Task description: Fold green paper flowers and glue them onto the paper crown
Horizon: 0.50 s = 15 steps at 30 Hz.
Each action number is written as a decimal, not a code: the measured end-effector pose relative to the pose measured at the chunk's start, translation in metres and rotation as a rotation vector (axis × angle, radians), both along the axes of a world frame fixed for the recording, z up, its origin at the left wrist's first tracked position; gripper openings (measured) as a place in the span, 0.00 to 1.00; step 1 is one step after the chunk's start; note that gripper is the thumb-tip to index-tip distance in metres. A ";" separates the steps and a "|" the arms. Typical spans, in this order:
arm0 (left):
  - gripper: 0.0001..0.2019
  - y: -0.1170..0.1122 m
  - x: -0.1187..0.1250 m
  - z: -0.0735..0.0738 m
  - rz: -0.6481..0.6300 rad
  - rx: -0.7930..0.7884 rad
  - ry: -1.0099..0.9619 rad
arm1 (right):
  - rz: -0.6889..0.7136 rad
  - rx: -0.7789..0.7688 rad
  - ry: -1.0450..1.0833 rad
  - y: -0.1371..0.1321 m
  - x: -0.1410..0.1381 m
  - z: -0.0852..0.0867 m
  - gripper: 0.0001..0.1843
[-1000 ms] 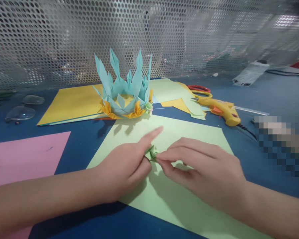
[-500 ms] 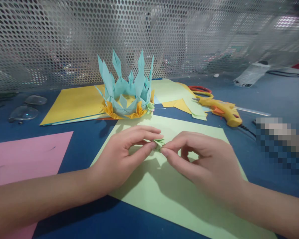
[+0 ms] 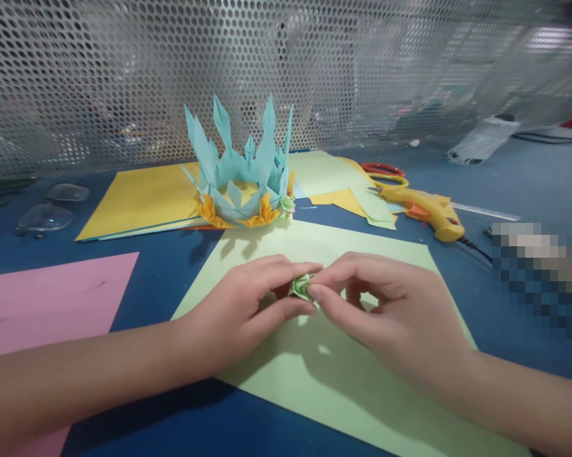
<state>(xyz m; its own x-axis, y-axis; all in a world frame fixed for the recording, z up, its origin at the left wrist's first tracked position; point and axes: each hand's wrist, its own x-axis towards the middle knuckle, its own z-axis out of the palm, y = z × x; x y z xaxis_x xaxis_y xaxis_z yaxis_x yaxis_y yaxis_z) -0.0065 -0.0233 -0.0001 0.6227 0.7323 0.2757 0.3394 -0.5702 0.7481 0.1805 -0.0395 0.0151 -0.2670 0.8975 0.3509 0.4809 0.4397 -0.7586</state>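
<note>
A small folded green paper piece (image 3: 301,286) sits pinched between both my hands, just above a large light green sheet (image 3: 324,368). My left hand (image 3: 247,304) grips it from the left with thumb and fingers closed. From the right, my right hand (image 3: 385,311) pinches the same piece with thumb and forefinger. Behind them stands a light blue paper crown (image 3: 240,171) with yellow petals around its base and a small green piece on its right side.
A yellow sheet stack (image 3: 138,197) lies under the crown. A pink sheet (image 3: 38,298) is at left, a yellow glue gun (image 3: 428,212) and red-handled scissors (image 3: 383,170) at right. Eyeglasses (image 3: 47,206) lie far left. A perforated metal screen (image 3: 124,70) closes the back.
My left forefinger, pointed out a second ago, has curled in. Both hands have closed tighter on the small green piece, which looks more rolled up.
</note>
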 end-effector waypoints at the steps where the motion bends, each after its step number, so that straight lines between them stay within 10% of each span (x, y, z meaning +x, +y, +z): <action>1: 0.10 0.000 0.001 0.002 -0.011 -0.026 0.030 | 0.031 0.022 -0.022 0.001 0.001 0.000 0.09; 15: 0.15 0.001 -0.003 0.005 -0.049 -0.505 -0.171 | 0.198 0.553 -0.282 0.012 0.013 -0.006 0.08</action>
<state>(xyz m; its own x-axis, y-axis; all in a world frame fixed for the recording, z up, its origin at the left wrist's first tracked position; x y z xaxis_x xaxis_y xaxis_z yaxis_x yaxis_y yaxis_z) -0.0092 -0.0224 0.0046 0.6366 0.7712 -0.0024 0.1703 -0.1375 0.9758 0.1934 -0.0271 0.0093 -0.5582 0.5292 0.6390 0.4987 0.8295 -0.2513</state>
